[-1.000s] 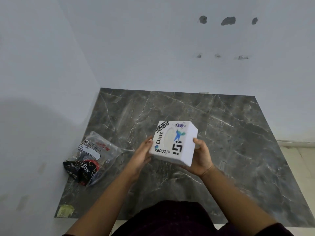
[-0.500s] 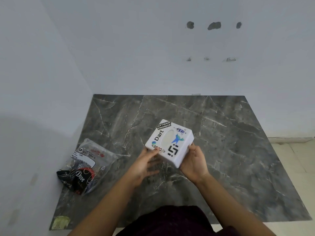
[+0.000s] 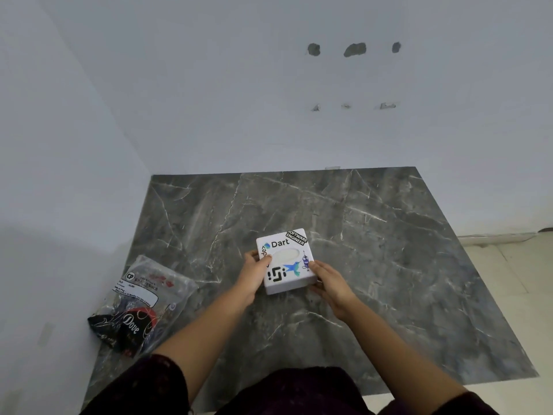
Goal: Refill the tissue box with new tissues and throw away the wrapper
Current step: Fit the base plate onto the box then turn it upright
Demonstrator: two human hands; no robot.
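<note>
A white cube-shaped tissue box [image 3: 285, 260] covered in stickers sits low over the dark marble slab [image 3: 374, 235], its oval slot facing up. My left hand [image 3: 253, 274] grips its left side with the thumb on top near the slot. My right hand [image 3: 330, 283] holds its right lower corner. A clear plastic pack [image 3: 140, 304] with a black "Dove" wrapper inside lies on the slab to the left, near the wall. Whether the box rests on the slab or hovers just above it, I cannot tell.
White walls close the slab on the left and at the back, meeting in a corner [image 3: 149, 175]. Light floor tiles [image 3: 514, 265] lie to the right of the slab. My dark clothing fills the bottom edge.
The box has been turned about a quarter turn, so the "Dart" sticker now reads upright, and it has come lower toward the slab. Both hands shifted their grip around it.
</note>
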